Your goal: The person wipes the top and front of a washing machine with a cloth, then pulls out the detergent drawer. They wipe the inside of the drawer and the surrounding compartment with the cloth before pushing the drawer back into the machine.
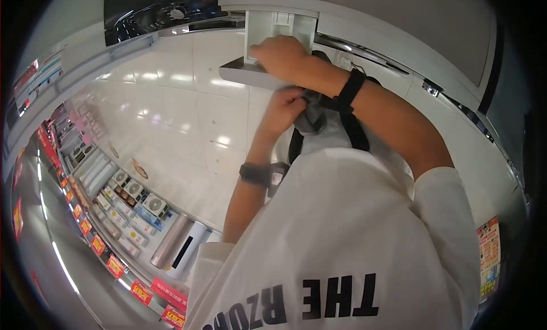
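A white detergent drawer (250,31) with a grey front panel (245,74) is pulled out from the front of a white appliance (336,23) at the top. My right hand (282,54) lies over the drawer, its fingers curled onto it and partly hidden. A black band circles that forearm. Just below the drawer front, my left hand (283,111) is closed on a grey cloth (310,116), thumb and fingers pinching its edge. The left wrist wears a dark watch (255,174).
A black appliance panel with a knob (178,14) is at top left. Glossy floor tiles (194,119) spread below. Air conditioner units (154,205) and red price tags (142,292) line a display at lower left. A printed poster (489,256) stands at right.
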A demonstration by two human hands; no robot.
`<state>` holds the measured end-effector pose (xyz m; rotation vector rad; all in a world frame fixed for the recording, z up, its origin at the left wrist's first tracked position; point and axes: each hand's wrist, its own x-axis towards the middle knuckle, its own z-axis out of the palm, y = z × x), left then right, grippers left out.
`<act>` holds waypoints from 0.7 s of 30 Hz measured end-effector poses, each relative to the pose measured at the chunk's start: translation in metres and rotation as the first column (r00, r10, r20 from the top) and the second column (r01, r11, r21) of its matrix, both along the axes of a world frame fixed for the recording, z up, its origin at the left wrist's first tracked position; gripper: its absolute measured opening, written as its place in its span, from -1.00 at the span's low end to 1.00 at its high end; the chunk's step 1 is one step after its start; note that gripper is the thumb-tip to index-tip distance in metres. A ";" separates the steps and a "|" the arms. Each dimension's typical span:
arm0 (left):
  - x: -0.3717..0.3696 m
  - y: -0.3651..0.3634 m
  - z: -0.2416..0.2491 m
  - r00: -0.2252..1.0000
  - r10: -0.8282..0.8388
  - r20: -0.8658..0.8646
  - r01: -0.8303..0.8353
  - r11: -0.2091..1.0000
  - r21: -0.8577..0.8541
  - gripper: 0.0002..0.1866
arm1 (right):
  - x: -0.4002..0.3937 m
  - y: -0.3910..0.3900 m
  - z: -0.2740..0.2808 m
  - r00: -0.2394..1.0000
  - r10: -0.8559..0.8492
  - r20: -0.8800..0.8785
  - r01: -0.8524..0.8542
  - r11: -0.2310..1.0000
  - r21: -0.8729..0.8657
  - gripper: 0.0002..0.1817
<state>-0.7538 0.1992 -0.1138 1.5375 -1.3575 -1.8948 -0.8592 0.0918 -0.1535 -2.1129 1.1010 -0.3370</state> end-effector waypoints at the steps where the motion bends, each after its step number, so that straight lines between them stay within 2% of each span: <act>1: -0.003 -0.001 0.003 1.000 0.016 -0.013 -0.016 1.000 0.015 -0.75 | -0.003 0.002 0.002 1.000 -0.013 -0.002 0.013 1.000 0.018 -0.83; 5: -0.008 -0.007 0.017 0.997 0.063 0.047 -0.069 0.987 0.146 -0.88 | -0.036 0.010 0.017 0.995 0.023 -0.095 -0.017 0.997 0.073 -0.84; 9: -0.002 -0.006 0.015 0.998 0.045 0.048 -0.051 0.990 0.129 -0.88 | -0.058 0.020 0.021 0.990 0.038 -0.135 -0.010 0.979 0.202 -0.82; 12: -0.003 -0.003 0.010 0.998 0.068 0.017 -0.069 0.994 0.083 -0.88 | -0.050 0.020 0.014 0.997 0.024 -0.077 -0.020 0.998 0.055 -0.82; 14: -0.008 -0.002 0.011 0.995 0.096 0.002 -0.096 0.995 0.022 -0.88 | -0.041 0.017 0.016 0.996 0.012 -0.089 -0.007 0.999 0.049 -0.84; 16: -0.003 -0.003 0.005 0.999 0.045 0.008 -0.045 0.998 0.037 -0.88 | -0.030 0.012 0.016 0.997 0.001 -0.080 0.002 0.999 0.034 -0.86; 17: 0.000 -0.003 0.003 1.000 0.020 0.015 -0.020 0.999 0.043 -0.89 | -0.026 0.008 0.017 0.994 0.031 -0.102 -0.020 0.995 0.100 -0.86; 21: -0.003 -0.011 0.019 0.999 -0.003 0.037 0.001 0.999 0.042 -0.88 | -0.012 -0.005 0.008 0.980 0.093 -0.179 -0.078 0.993 0.088 -0.82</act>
